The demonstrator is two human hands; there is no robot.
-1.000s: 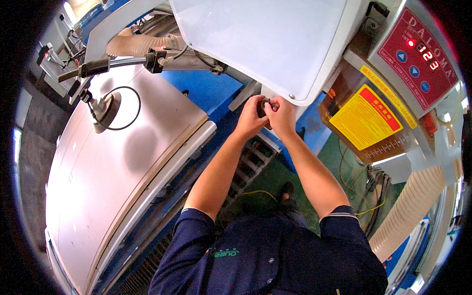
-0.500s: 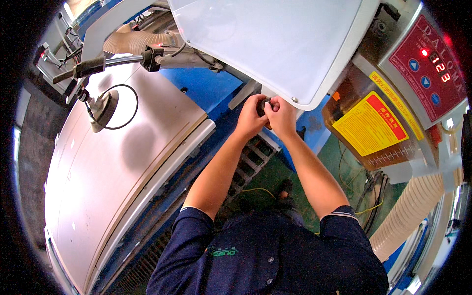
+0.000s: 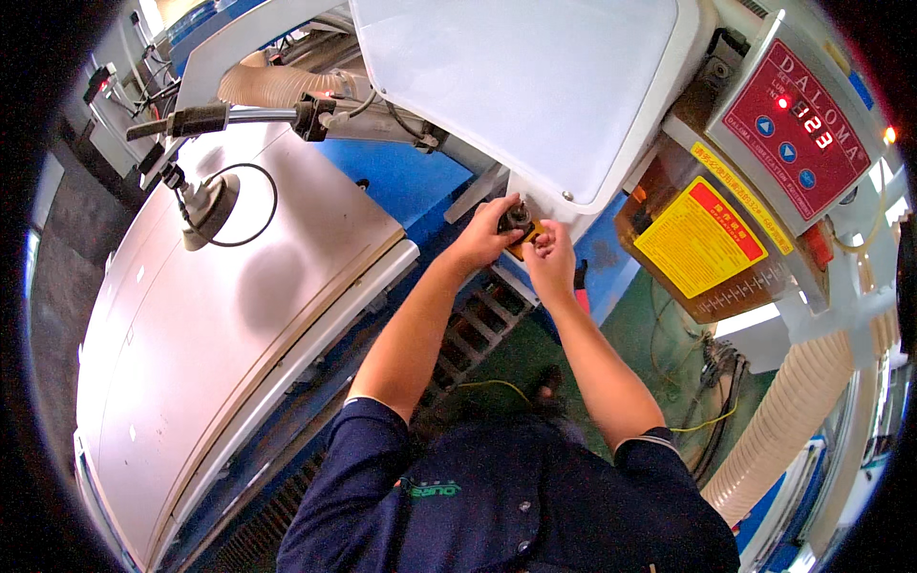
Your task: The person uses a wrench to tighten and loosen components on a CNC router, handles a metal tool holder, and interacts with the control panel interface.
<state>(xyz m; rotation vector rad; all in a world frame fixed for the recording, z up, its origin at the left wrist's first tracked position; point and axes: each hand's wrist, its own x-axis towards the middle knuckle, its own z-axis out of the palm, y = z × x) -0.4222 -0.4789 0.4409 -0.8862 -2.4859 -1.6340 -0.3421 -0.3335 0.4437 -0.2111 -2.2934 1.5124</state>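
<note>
Near the lower corner of the large white machine cover [image 3: 535, 86], both my hands are close together at a small assembly. My left hand [image 3: 482, 236] is closed round a dark, round metal part [image 3: 516, 217], thumb along its near side. Just under that part, an orange-yellow piece [image 3: 528, 235] shows between my hands. My right hand [image 3: 552, 260] is beside it, slightly lower, its fingers curled in. Whether those fingers hold something small is hidden.
A large pale panel [image 3: 191, 353] lies on the machine bed to the left, below a suction cup [image 3: 208, 212] on an arm. On the right are a red control panel [image 3: 798, 129], a yellow label [image 3: 702, 237] and a ribbed hose [image 3: 788, 415]. Cables [image 3: 721, 382] lie on the floor.
My right hand has drawn back from the dark metal part, down and to the right, uncovering it and the orange-yellow piece. The left hand keeps its hold. The view has shifted slightly.
</note>
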